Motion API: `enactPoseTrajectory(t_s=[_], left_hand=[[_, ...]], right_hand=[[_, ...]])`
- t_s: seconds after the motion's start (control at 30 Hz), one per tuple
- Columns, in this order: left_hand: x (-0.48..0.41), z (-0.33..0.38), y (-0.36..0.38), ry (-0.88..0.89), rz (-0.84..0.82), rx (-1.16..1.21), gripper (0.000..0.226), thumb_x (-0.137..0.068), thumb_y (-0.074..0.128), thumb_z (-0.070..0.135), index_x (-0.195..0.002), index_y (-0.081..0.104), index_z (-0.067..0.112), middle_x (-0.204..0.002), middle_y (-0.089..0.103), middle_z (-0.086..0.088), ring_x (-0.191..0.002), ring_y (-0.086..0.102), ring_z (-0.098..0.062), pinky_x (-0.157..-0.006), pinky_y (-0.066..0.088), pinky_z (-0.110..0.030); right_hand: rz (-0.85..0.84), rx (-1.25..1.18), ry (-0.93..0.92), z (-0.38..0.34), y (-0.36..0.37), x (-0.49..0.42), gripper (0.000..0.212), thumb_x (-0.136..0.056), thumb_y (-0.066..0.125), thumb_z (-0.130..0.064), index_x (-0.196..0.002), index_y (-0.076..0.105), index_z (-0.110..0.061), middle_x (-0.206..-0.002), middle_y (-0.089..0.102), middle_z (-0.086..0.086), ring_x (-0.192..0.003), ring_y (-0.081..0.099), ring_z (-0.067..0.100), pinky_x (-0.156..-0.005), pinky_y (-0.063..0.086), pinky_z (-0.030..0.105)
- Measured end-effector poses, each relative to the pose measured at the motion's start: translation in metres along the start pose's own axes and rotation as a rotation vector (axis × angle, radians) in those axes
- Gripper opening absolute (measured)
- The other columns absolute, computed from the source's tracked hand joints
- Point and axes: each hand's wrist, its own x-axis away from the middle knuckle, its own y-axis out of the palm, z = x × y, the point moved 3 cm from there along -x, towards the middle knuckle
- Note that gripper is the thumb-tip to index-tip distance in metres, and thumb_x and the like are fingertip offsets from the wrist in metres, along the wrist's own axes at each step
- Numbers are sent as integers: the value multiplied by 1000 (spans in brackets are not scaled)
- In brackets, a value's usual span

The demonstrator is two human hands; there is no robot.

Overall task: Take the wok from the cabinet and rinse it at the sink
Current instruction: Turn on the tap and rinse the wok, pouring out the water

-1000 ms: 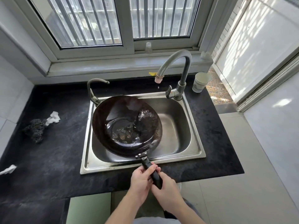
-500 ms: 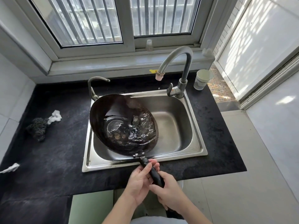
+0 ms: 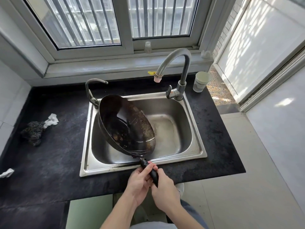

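A dark, stained wok (image 3: 127, 128) hangs over the steel sink (image 3: 196, 152), tipped steeply to the right so its inside faces the basin. Water runs off its lower right rim into the sink. Its black handle (image 3: 149, 171) points toward me. My left hand (image 3: 140, 182) grips the handle from the left and my right hand (image 3: 165, 189) grips it from the right, both at the sink's front edge. The tall curved faucet (image 3: 179, 63) stands at the back right, with no water coming from its pink-tipped spout.
A small second tap (image 3: 92, 91) stands at the sink's back left corner. A white cup (image 3: 201, 81) sits on the black counter right of the faucet. A steel scourer (image 3: 33, 133) and white scraps lie on the counter at left. A window is behind.
The wok has rolled from nearly level to steeply tipped to the right, and the water that pooled in it is pouring out. Both hands have stayed on the handle.
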Motion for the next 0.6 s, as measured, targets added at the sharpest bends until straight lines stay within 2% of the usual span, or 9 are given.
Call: enactPoseTrajectory(t_s=[0.1, 0.27, 0.43, 0.53, 0.6], left_hand=[[0, -2, 1, -6, 24, -1, 20, -90, 63, 8, -108, 67, -1, -84, 71, -11, -81, 67, -20, -83, 51, -31], [-2, -2, -2, -11, 34, -31, 21, -87, 66, 7, -106, 67, -2, -84, 70, -14, -79, 68, -21, -86, 52, -33], [-3, 0, -3, 18, 42, -56, 28, -75, 72, 12, -101, 69, 1, -84, 72, -14, -79, 70, -20, -87, 51, -33], [-2, 1, -5, 49, 52, -97, 28, -74, 73, 13, -100, 69, 0, -86, 73, -15, -82, 70, -23, -86, 52, -34], [0, 3, -7, 69, 59, -121, 23, -80, 71, 10, -101, 69, -1, -87, 73, -16, -84, 70, -24, -89, 51, -37]], right_hand=[[90, 23, -12, -4, 0, 3, 18, -91, 52, -25, -109, 50, -29, -112, 67, 0, -107, 65, 29, -79, 46, 40], [113, 37, -75, 0, -1, 5, 19, -84, 50, -35, -101, 50, -26, -105, 70, 2, -100, 67, 28, -81, 50, 41], [97, 43, -136, 5, 3, -1, 24, -88, 55, -31, -109, 54, -21, -107, 70, 4, -101, 65, 27, -84, 49, 38], [60, -54, -121, 10, 2, -6, 20, -89, 60, -25, -108, 59, -20, -101, 71, 3, -92, 66, 21, -79, 51, 30], [28, -114, -140, 11, 2, -6, 17, -89, 64, -24, -106, 63, -21, -90, 68, -5, -79, 62, 7, -70, 47, 15]])
